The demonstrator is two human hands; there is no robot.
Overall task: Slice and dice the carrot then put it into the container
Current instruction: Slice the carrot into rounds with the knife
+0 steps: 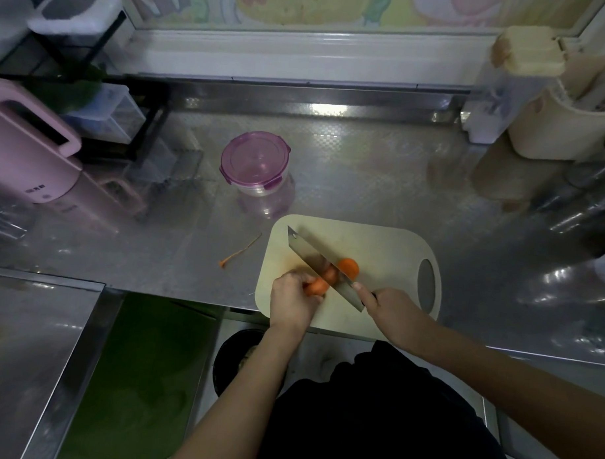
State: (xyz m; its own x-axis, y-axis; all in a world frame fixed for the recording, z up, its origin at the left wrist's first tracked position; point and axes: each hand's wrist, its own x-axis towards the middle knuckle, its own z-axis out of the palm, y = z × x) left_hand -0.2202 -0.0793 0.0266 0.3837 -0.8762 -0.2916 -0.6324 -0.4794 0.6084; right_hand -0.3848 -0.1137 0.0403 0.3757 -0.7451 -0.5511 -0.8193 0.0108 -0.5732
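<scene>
On the cutting board [389, 246], head view, near edge of the steel counter [365, 169]:

- Carrot [348, 267]: lies across the board's left half, one end under the left hand, the other end showing past the blade. Whole or nearly so; no diced pieces visible.
- Cleaver [310, 253]: blade set slantwise across the carrot, edge down on it.
- Left hand [293, 299]: fingers curled over the carrot's near end, pinning it to the board.
- Right hand [389, 308]: wrapped round the cleaver's handle, forefinger laid along the blade's top; forearm angled in from lower right.
- Container [255, 162]: round, purple lid on, well apart behind the board.
- Carrot trimming [240, 251]: thin strip on the counter, left of the board.

Step judged: early slicing. Next move likely needs a straight downward press, left fingertips tucked back from the edge.
</scene>
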